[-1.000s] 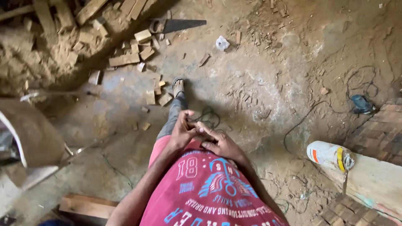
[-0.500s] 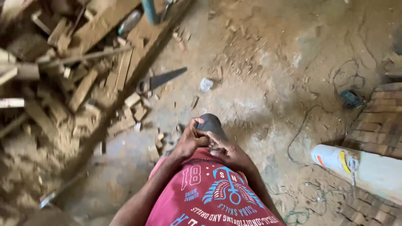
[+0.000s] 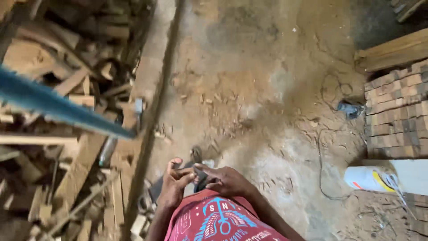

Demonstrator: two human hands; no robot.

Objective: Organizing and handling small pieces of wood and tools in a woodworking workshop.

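Observation:
My left hand (image 3: pixel 175 182) and my right hand (image 3: pixel 226 181) are raised together in front of my red printed shirt (image 3: pixel 218 221). Their fingertips meet over a small dark thing (image 3: pixel 200 177). I cannot tell whether that thing is held or lies on the floor below. The fingers of both hands are curled inward, and the left forearm runs down out of view at the bottom edge.
A heap of scrap wood (image 3: pixel 67 147) fills the left side, with a blue pipe (image 3: pixel 58 107) slanting across it. At the right stand stacked wooden blocks (image 3: pixel 397 111), planks (image 3: pixel 392 51) and a white container (image 3: pixel 368 178). A thin cable (image 3: pixel 320 165) and a small dark device (image 3: pixel 350 109) lie on the dusty floor.
The view has moved forward and swung over the floor. The wood heap now fills the left and the blue pipe has come in. My hands stay together at my waist.

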